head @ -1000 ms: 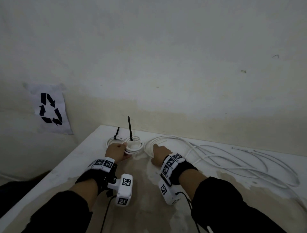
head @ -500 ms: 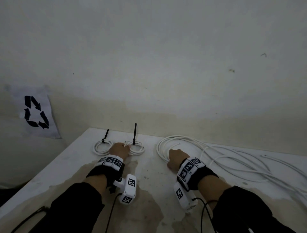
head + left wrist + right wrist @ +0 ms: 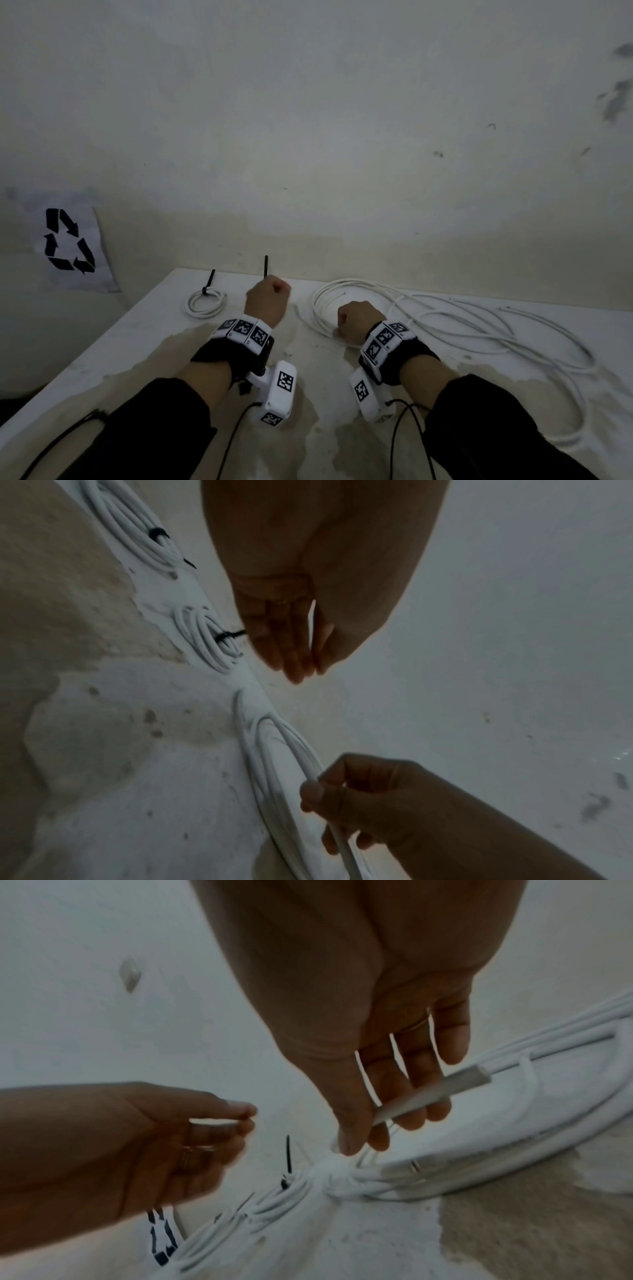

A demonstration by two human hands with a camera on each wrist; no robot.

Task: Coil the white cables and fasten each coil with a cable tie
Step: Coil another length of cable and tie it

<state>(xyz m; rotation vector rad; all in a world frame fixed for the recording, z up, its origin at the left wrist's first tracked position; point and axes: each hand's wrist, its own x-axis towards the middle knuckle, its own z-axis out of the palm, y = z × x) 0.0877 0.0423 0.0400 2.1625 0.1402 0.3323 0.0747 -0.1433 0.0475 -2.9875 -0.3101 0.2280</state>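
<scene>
R hand (image 3: 356, 320) pinches a loose white round cable (image 3: 431, 1093) between thumb and fingers, near its cut end – the strand runs back into a big slack loop of white cable (image 3: 329, 308) lying on the white, stain-patched tabletop (image 3: 137, 342), w/ more loose cable (image 3: 513, 329) spread out to the right. L hand (image 3: 267, 301) is up off the table w/ fingers relaxed and close together, holding nothing, just above a small white coil bound by a black plastic cable tie (image 3: 219, 639). A 2nd small tied white coil (image 3: 206, 301) sits further left – tie tail sticking up. Both tied coils lie near the table's far edge by the pale wall (image 3: 342, 137). A paper sheet w/ a black recycling symbol (image 3: 66, 240) hangs at left.
</scene>
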